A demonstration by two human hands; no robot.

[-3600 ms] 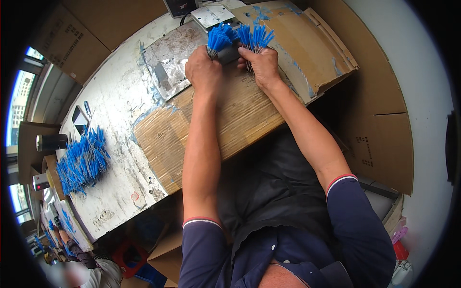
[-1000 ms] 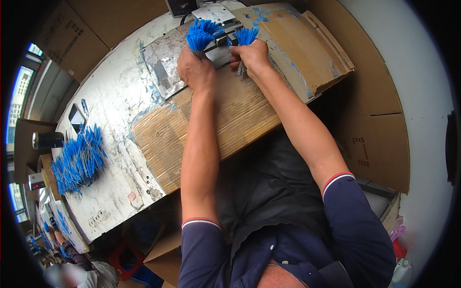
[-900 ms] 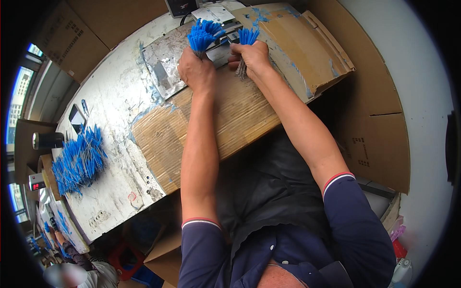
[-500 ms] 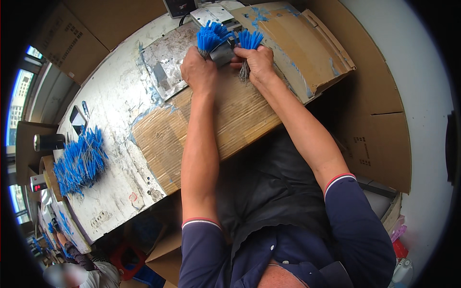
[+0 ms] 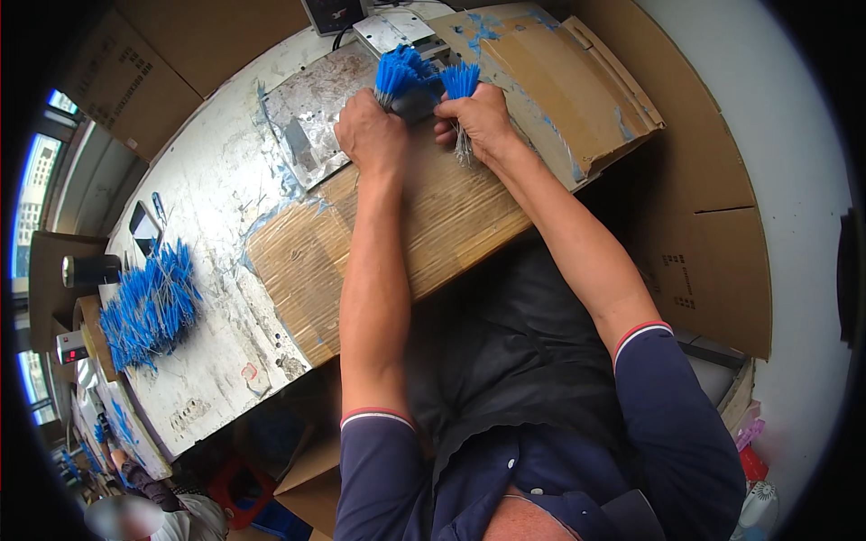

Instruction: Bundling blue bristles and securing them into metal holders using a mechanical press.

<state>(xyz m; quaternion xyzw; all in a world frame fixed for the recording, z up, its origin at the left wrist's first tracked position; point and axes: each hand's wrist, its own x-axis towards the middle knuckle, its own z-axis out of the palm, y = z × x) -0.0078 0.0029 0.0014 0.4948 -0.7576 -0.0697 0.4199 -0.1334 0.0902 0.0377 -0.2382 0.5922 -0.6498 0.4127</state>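
Note:
My left hand [image 5: 372, 132] is closed round a thick bundle of blue-tipped thin wires [image 5: 400, 72], the blue ends pointing up and away from me. Close by on its right, my right hand [image 5: 480, 120] grips a smaller bundle of blue-tipped wires [image 5: 461, 81] between thumb and fingers. Pale grey wire tails hang below that hand. Both bundles are over the far part of the bench, in front of a metal device [image 5: 393, 31]. A dark grey surface shows partly between the hands; its shape is mostly hidden.
A large pile of blue-tipped wires [image 5: 152, 307] lies on the white bench [image 5: 216, 316] at left, near a phone [image 5: 144, 227] and a dark jar [image 5: 90, 269]. Flattened cardboard [image 5: 298, 261] covers the near edge. A cardboard box [image 5: 559, 81] stands right. Another person [image 5: 162, 509] sits lower left.
My right hand has shifted slightly left with its bundle, and more of the pale wire tails shows beneath it. My left hand keeps its hold, nearly in the same place.

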